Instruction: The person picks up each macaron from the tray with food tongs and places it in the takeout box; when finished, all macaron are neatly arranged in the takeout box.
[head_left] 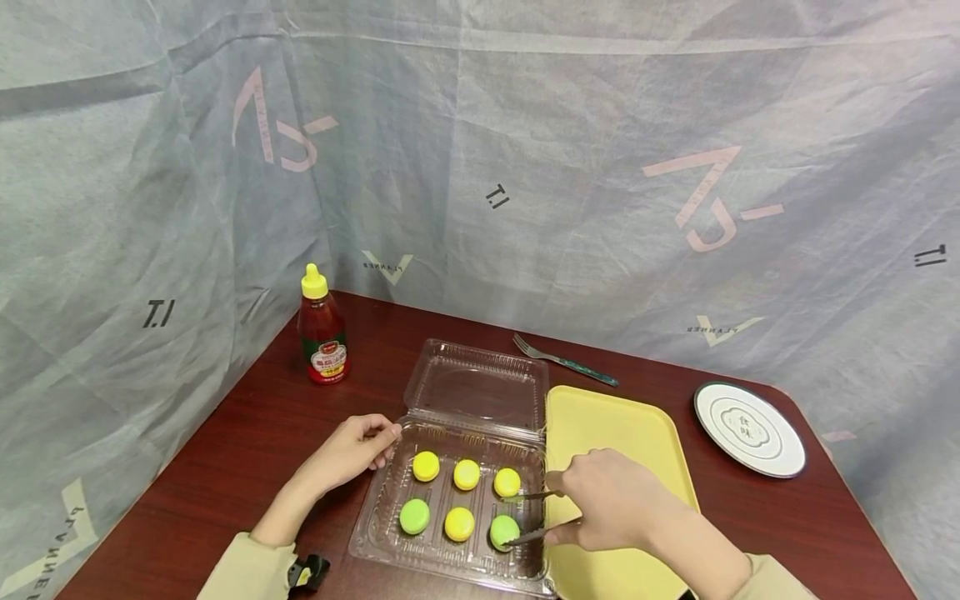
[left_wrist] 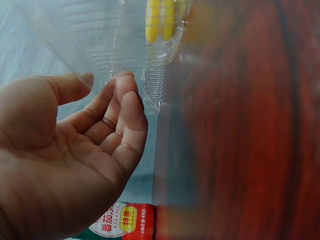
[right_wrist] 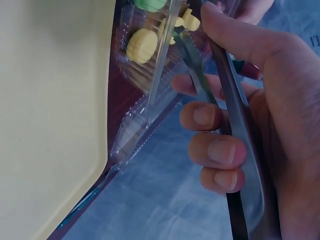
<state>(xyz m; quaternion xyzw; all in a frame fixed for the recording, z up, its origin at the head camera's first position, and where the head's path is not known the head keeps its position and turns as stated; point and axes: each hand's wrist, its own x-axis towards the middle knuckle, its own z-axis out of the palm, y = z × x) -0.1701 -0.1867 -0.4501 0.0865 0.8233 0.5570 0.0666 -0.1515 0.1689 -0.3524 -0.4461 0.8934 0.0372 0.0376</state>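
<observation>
A clear plastic clamshell box (head_left: pixel 378 500) lies with its lid (head_left: pixel 480 383) folded back. Inside sit several yellow macarons (head_left: pixel 460 524) and two green ones, a left green macaron (head_left: pixel 415 517) and a right green macaron (head_left: pixel 505 532). My left hand (head_left: pixel 358 450) pinches the box's left rim near the hinge, thumb above; the left wrist view shows the plastic edge between thumb and fingers. With my right hand (head_left: pixel 611 500) I grip metal tongs (right_wrist: pixel 240 115). The tongs' arms are spread, one tip at the right green macaron, the other between it and the yellow one behind.
A yellow tray (head_left: pixel 600 417) lies right of the box, beneath my right hand. Behind it rests a fork (head_left: pixel 562 361). A white plate (head_left: pixel 750 429) stands at the far right, and a red sauce bottle (head_left: pixel 324 333) at the back left. A grey cloth (head_left: pixel 525 167) hangs behind the table.
</observation>
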